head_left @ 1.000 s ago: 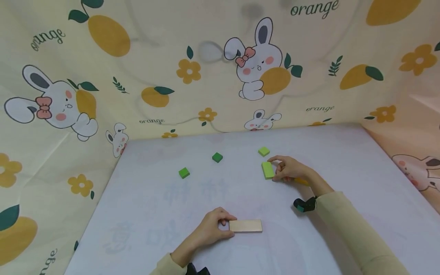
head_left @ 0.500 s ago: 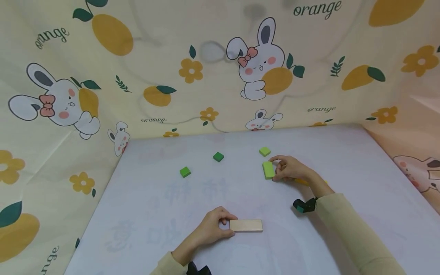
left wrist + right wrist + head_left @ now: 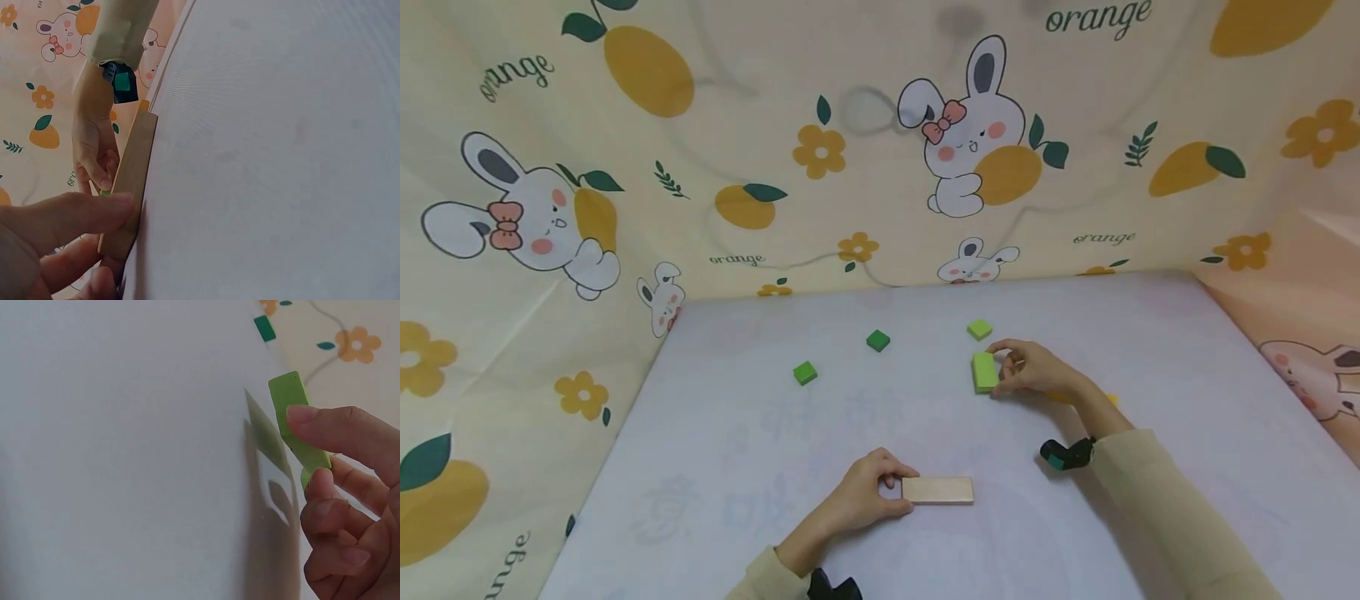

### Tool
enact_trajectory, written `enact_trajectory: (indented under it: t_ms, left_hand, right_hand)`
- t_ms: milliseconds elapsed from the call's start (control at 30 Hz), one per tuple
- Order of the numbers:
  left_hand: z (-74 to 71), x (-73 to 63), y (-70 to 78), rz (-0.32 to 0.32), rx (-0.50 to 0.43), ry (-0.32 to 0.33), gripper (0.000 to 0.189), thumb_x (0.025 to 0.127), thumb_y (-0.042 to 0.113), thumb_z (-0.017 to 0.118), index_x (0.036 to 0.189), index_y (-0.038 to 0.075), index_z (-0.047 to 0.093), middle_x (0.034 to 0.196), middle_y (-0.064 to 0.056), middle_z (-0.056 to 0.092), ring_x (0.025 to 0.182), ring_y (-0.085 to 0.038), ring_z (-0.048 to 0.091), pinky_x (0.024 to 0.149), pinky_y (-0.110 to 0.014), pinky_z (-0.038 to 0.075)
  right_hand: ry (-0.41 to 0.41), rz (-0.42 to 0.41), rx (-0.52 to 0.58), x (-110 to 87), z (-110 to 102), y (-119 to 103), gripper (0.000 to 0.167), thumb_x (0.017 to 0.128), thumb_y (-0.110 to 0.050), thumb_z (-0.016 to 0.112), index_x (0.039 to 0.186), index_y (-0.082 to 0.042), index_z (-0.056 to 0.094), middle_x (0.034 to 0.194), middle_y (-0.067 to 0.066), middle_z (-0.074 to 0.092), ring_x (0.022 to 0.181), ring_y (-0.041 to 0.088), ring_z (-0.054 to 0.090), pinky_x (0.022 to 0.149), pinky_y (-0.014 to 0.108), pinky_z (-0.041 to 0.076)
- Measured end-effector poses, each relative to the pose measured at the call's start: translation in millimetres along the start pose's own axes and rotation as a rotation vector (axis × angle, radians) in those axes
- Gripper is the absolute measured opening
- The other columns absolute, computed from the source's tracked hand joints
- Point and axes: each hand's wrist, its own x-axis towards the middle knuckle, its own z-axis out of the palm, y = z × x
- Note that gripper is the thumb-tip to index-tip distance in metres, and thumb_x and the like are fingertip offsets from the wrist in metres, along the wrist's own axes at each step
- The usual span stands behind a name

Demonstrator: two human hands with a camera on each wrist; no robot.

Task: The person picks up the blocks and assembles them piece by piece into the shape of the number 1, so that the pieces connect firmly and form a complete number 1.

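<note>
My left hand [image 3: 867, 492] pinches the left end of a plain wooden block [image 3: 938, 491], thumb on the near side and finger on the far side. In the left wrist view this wooden block [image 3: 139, 159] runs lengthwise away from the thumb. Farther back on the right, my right hand [image 3: 1036, 368] pinches a light green rectangular block [image 3: 984, 372] by its right side. In the right wrist view the green block [image 3: 289, 394] is tilted, with the thumb across its face and its shadow on the table. A light green square block [image 3: 979, 330] lies just behind it.
A dark green block [image 3: 877, 340] and a mid-green block [image 3: 805, 372] lie at the back and left of the white table [image 3: 737, 450]. Partly hidden under the right wrist is a yellow piece [image 3: 1112, 400]. A printed cloth [image 3: 737, 125] rises behind the table.
The head view has shifted slightly. Relative to the light green square, the block in my right hand has moved a little left and nearer. My left hand keeps its grip on the wooden block.
</note>
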Motion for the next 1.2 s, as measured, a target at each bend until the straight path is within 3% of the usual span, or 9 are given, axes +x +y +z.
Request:
enact_trajectory:
  t_ms: [100, 700, 1200]
  left_hand:
    - [-0.1, -0.4, 0.2, 0.0, -0.005, 0.0, 0.03, 0.075, 0.007, 0.078, 0.104, 0.003, 0.072, 0.084, -0.003, 0.052, 0.076, -0.003, 0.042, 0.071, -0.015, 0.034]
    - [0.1, 1.3, 0.9, -0.035, -0.023, 0.002, 0.031, 0.073, 0.006, 0.079, 0.104, 0.004, 0.073, 0.083, -0.002, 0.051, 0.076, -0.003, 0.042, 0.07, -0.015, 0.033]
    - [-1.1, 1.9, 1.2, -0.029, -0.003, -0.008, 0.03, 0.074, 0.007, 0.079, 0.103, 0.004, 0.073, 0.083, -0.001, 0.052, 0.075, -0.003, 0.041, 0.069, -0.015, 0.033]
  right_hand:
    - [0.007, -0.011, 0.009, -0.8, 3, 1, 0.071, 0.073, -0.012, 0.081, 0.133, 0.0, 0.046, 0.077, 0.002, 0.055, 0.07, 0.009, 0.049, 0.073, 0.024, 0.04]
    - [0.036, -0.086, -0.043, -14.9, 22, -8, 0.067, 0.072, -0.013, 0.081, 0.13, 0.0, 0.05, 0.075, 0.002, 0.051, 0.067, 0.007, 0.045, 0.064, 0.021, 0.037]
    - [0.046, -0.119, 0.01, -24.0, 40, -16, 0.064, 0.073, -0.012, 0.081, 0.128, -0.001, 0.05, 0.075, 0.001, 0.052, 0.062, 0.005, 0.045, 0.059, 0.019, 0.04]
